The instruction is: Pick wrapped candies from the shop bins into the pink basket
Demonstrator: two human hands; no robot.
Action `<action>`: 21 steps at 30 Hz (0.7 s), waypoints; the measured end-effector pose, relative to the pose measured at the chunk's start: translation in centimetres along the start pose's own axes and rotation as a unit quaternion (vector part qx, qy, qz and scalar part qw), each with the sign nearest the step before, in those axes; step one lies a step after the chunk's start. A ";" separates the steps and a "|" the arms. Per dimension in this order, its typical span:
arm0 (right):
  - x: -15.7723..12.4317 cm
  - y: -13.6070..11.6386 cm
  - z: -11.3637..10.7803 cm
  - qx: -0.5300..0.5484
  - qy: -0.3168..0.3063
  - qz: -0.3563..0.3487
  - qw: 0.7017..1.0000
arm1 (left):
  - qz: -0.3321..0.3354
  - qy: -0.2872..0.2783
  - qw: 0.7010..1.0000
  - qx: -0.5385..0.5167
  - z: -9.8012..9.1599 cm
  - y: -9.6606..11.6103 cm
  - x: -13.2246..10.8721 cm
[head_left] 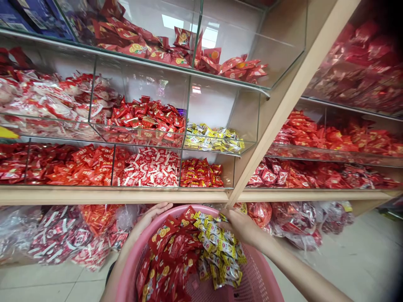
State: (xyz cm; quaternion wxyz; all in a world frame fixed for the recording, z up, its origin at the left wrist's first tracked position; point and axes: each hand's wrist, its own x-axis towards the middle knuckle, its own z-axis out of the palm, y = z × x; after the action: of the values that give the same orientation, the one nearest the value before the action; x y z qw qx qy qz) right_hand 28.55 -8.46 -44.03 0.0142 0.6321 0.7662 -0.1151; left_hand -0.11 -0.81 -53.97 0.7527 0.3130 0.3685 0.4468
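Observation:
A pink plastic basket [262, 272] with a perforated wall is in front of me, below the shelf edge. Red-wrapped candies [170, 251] with orange pictures fill its left side. Yellow-and-white wrapped candies [220, 245] lie in a heap on its right. My left hand [154, 213] holds the basket from outside at the far left rim, its fingers fairly straight and the forearm running along the wall. At the far right rim, my right hand [239, 224] is closed on the edge, beside the yellow candies. Its fingertips are partly hidden.
Glass-divided shelves [141, 193] hold red candies [151, 115], yellow candies [214, 136] and red-and-white candies [153, 167]. A slanting wooden upright [267, 147] separates two shelf sections. Bulging plastic bags of candy [59, 233] stand under the bottom shelf, on the tiled floor [355, 264].

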 end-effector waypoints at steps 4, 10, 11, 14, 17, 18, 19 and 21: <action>2.2 -1.3 -0.5 -0.041 -0.013 -0.007 0.999 | 0.021 0.003 1.000 0.003 -0.1 0.0 -0.1; 4.4 -3.3 -0.6 -0.093 -0.044 -0.031 0.994 | -0.003 -0.023 1.000 0.003 -0.6 0.2 0.5; 4.6 -3.6 -0.6 -0.102 -0.047 -0.034 0.993 | -0.001 -0.016 1.000 0.002 -0.6 0.2 0.5; 4.9 -4.2 -0.3 -0.126 -0.046 -0.043 0.990 | 0.019 -0.027 0.999 0.022 -0.3 0.5 -0.1; 5.0 -4.4 0.3 -0.134 -0.034 -0.047 0.989 | 0.041 -0.048 0.997 0.043 0.1 0.7 -0.8; 5.0 -4.4 0.5 -0.134 -0.029 -0.047 0.990 | 0.038 -0.040 0.997 0.045 0.2 0.7 -0.8; 5.0 -4.4 0.7 -0.132 -0.024 -0.047 0.990 | 0.034 -0.029 0.998 0.043 0.2 0.6 -0.8; 5.1 -4.2 1.0 -0.129 -0.015 -0.047 0.990 | 0.025 -0.011 0.999 0.038 0.2 0.5 -0.5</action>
State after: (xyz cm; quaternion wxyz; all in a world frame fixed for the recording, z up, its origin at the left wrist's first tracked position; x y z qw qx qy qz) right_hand 23.31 -4.46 -45.16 0.1016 0.5866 0.8031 -0.0255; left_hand -0.33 -1.11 -53.36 0.7325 0.3558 0.3691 0.4478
